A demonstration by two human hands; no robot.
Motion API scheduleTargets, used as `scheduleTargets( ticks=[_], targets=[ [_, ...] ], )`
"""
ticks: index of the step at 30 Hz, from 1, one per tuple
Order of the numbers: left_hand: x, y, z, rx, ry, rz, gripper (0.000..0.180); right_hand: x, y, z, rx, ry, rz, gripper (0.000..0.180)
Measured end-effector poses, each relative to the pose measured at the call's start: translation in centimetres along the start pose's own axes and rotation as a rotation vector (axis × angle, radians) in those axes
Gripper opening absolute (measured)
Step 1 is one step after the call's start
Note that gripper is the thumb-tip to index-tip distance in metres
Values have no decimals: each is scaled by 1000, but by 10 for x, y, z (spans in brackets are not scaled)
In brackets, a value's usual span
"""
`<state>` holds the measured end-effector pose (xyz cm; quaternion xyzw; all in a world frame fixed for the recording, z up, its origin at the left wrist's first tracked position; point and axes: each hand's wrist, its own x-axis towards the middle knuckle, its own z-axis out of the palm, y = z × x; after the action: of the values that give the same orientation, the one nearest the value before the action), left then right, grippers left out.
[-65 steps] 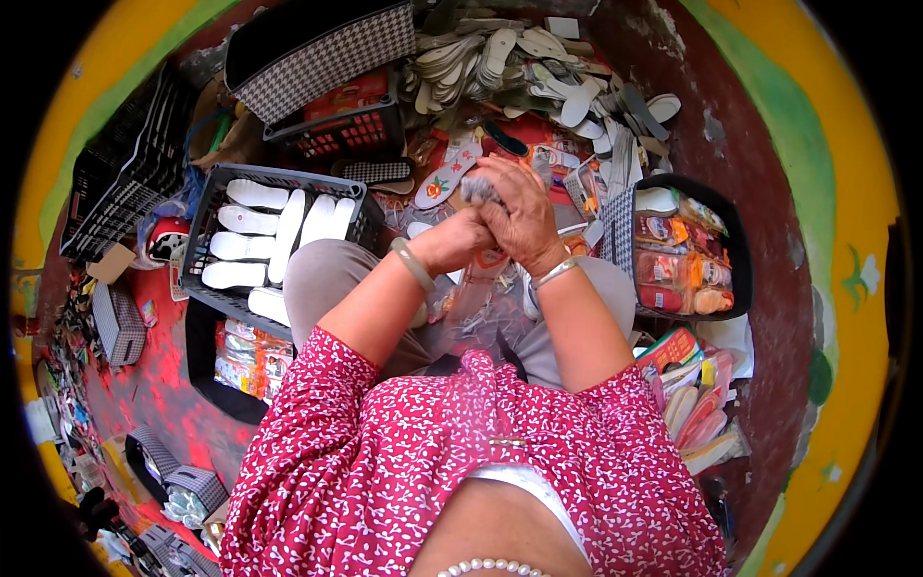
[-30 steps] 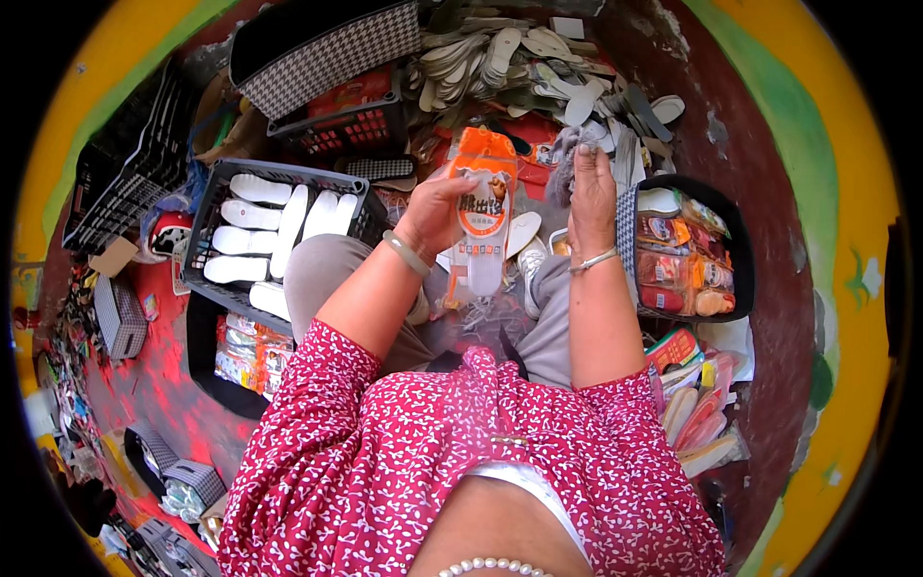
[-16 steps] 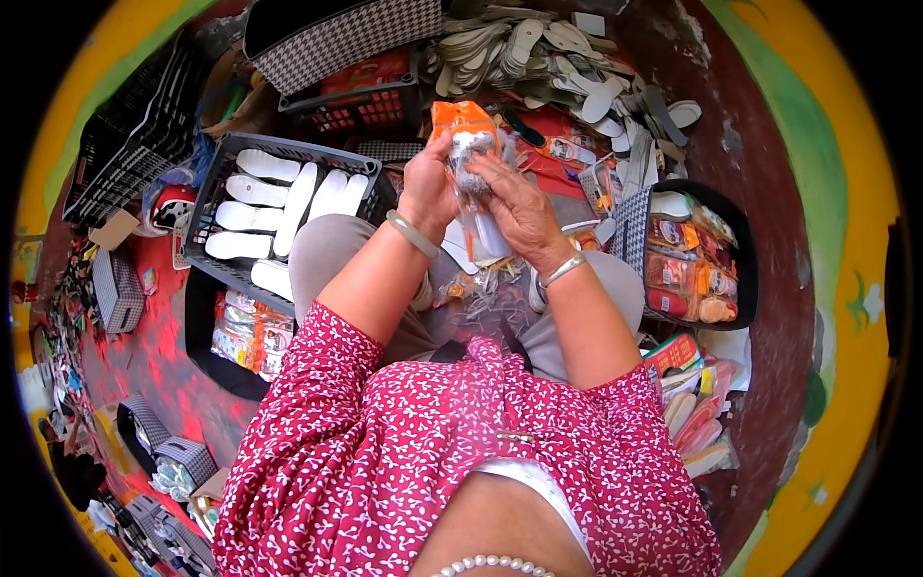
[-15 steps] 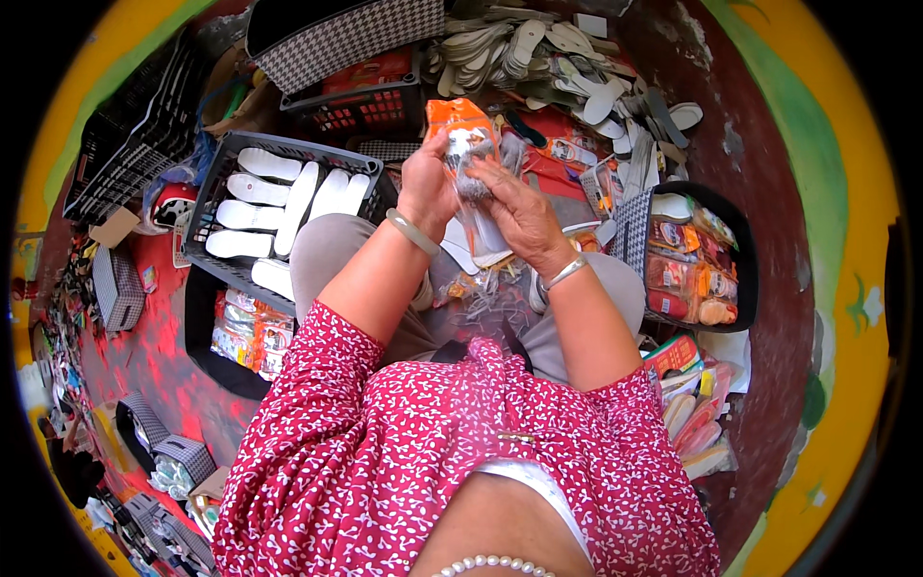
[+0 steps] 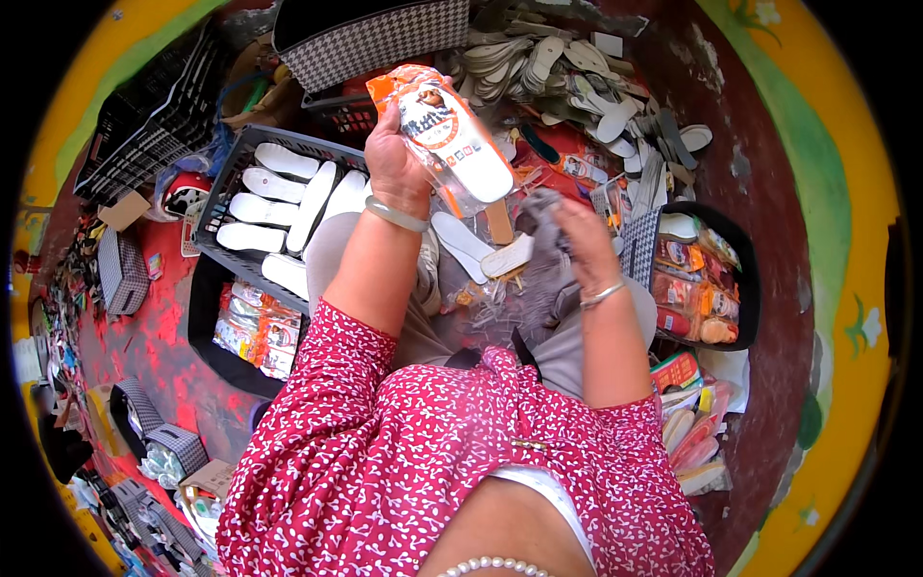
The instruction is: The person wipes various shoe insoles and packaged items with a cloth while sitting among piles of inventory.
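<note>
orange-topped insole packet (image 5: 454, 144) at 12 o'clock is pinched by thumb and fingers of left hand (image 5: 396, 165); grey cloth (image 5: 546, 248) at 2 o'clock is gripped by right hand (image 5: 590, 246).

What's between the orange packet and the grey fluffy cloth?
In the head view, a flat tan piece shows between the packet and the cloth, with a cream insole just below it.
</note>
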<state>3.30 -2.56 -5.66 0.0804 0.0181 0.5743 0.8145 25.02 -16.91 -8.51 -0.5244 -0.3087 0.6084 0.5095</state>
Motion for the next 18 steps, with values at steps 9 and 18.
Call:
scheduleTargets(
  ticks=[9, 18],
  targets=[
    [-5, -17, -5, 19, -30, -120, 48, -14, -37, -8, -413, 175, -271, 38],
    [-13, -33, -14, 46, -6, -175, 46, -34, -103, 3, -384, -93, -301, 50]
  ],
)
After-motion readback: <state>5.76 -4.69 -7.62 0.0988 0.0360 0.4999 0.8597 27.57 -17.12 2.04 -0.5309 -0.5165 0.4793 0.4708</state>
